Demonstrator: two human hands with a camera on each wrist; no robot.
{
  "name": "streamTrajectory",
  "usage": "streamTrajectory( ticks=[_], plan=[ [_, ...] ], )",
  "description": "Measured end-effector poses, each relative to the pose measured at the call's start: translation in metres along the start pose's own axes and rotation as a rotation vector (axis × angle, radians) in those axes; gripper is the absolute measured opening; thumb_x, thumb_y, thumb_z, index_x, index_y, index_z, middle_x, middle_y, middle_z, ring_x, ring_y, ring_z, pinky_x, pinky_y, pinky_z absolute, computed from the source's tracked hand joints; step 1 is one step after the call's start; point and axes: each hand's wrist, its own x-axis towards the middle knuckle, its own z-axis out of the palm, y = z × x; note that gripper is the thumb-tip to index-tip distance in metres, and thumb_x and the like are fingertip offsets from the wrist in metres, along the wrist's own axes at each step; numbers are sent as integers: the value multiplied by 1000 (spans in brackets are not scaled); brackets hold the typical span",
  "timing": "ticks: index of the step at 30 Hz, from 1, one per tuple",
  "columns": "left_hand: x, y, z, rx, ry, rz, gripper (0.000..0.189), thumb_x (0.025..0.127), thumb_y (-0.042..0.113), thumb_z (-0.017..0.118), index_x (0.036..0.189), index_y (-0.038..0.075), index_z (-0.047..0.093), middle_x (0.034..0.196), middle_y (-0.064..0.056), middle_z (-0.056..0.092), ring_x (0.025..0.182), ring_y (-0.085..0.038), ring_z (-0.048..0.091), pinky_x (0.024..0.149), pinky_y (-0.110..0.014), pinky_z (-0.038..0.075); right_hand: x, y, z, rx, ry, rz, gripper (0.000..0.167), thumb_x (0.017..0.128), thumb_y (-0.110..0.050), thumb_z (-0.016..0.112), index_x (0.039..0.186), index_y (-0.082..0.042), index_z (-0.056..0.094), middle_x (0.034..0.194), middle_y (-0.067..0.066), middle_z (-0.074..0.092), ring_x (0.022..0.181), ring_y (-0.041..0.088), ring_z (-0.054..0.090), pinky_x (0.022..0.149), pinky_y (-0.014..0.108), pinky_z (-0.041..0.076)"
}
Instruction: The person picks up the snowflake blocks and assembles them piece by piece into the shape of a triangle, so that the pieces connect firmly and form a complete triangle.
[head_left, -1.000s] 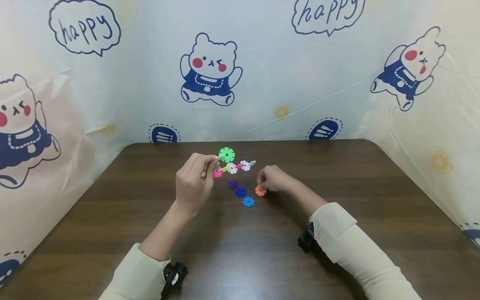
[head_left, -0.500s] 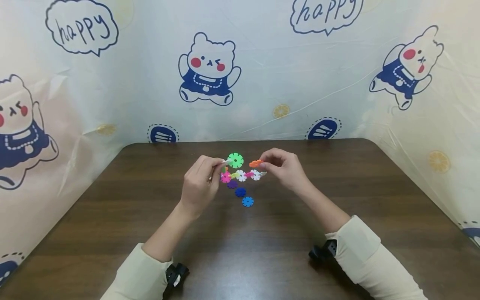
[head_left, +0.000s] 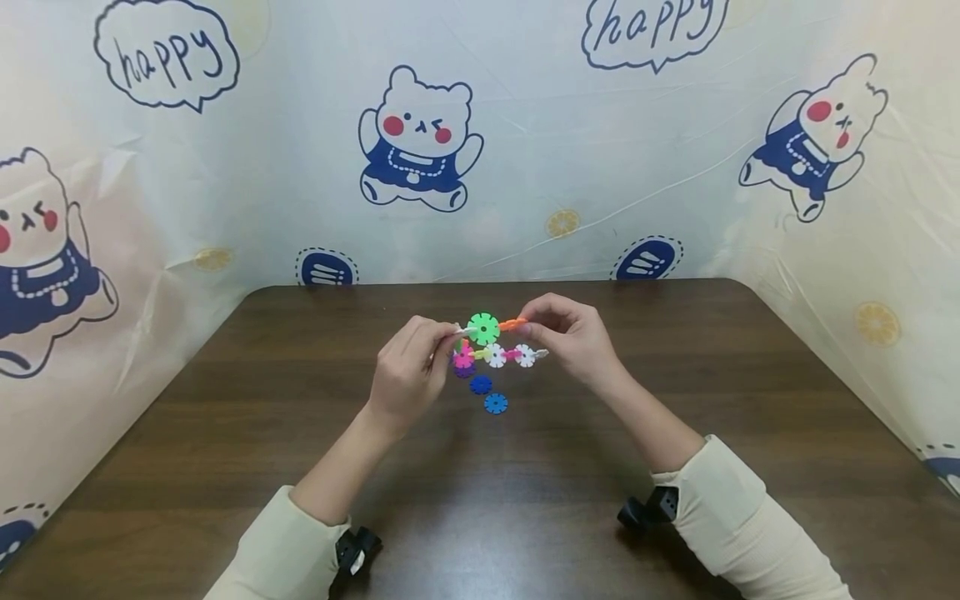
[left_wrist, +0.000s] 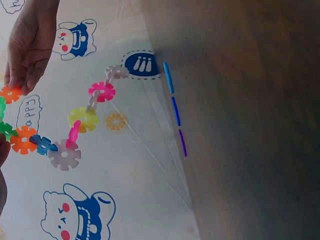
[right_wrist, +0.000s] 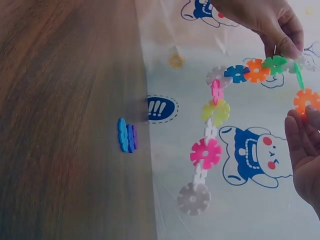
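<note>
My left hand (head_left: 408, 360) pinches a chain of notched plastic snowflake discs near one end, at a white disc beside the upright green disc (head_left: 483, 329). The rest of the chain hangs down, with orange, blue, white, pink and yellow (left_wrist: 84, 119) discs slotted edge to edge. Between thumb and forefinger, my right hand (head_left: 576, 335) holds an orange snowflake disc (right_wrist: 306, 102). Its edge meets the green disc's edge in the right wrist view. Both hands are raised above the far part of the table.
On the brown wooden table (head_left: 450, 517) lie a purple disc (head_left: 465, 372), a dark blue disc (head_left: 482, 384) and a light blue disc (head_left: 496, 403) in a slanting row below the hands. A printed sheet (head_left: 540, 150) with bears stands behind the table's back edge.
My right hand has picked the orange disc up off the table and brought it to the green disc. My left hand has shifted to the right with the chain.
</note>
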Motion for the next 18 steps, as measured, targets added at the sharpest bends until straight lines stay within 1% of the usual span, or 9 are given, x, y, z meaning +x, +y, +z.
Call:
streamTrajectory(
  ticks=[3,6,10,12,14,16,18],
  plan=[
    [0,0,1,-10,1,3,15,90,8,60,84,-6,59,73,-12,57,57,-17,47,48,-24,43,0,-1,1,-3,-11,-27,11,82,3,66,92,5,63,87,8,64,75,31,60,67,30,54],
    [1,1,1,-24,6,-6,10,82,-2,66,85,-6,58,74,-13,57,59,-18,50,50,-25,46,-1,-1,2,-10,-4,-59,9,82,4,65,91,5,64,86,8,64,73,30,59,65,27,53],
    [0,2,1,-33,11,-27,22,70,-14,72,85,-8,57,74,-14,56,61,-20,52,53,-27,48,-1,-1,4,-10,10,-89,9,81,7,65,90,6,64,85,8,65,72,26,59,65,26,53],
    [0,3,2,-33,14,-35,25,67,-17,73,85,-8,57,74,-14,55,61,-20,51,52,-27,48,-1,-1,5,-13,17,-99,9,80,8,65,90,7,64,85,8,65,71,25,59,64,25,52],
    [-1,4,2,-36,14,-41,25,66,-18,72,84,-9,57,74,-14,55,60,-20,50,51,-27,47,-2,-2,6,-15,28,-108,9,80,9,65,89,8,64,84,10,65,71,24,59,64,27,53],
    [-2,4,4,-40,15,-39,20,72,-14,70,84,-9,56,73,-14,55,60,-19,49,50,-26,46,-2,-2,7,-17,47,-119,9,80,9,65,88,7,65,84,12,64,71,25,59,64,29,53],
    [-2,5,5,-41,15,-39,19,72,-14,70,84,-9,55,73,-14,55,60,-19,49,50,-26,45,-3,-2,7,-14,66,-122,8,80,9,65,88,7,66,84,14,64,71,25,60,65,31,54]
  ],
)
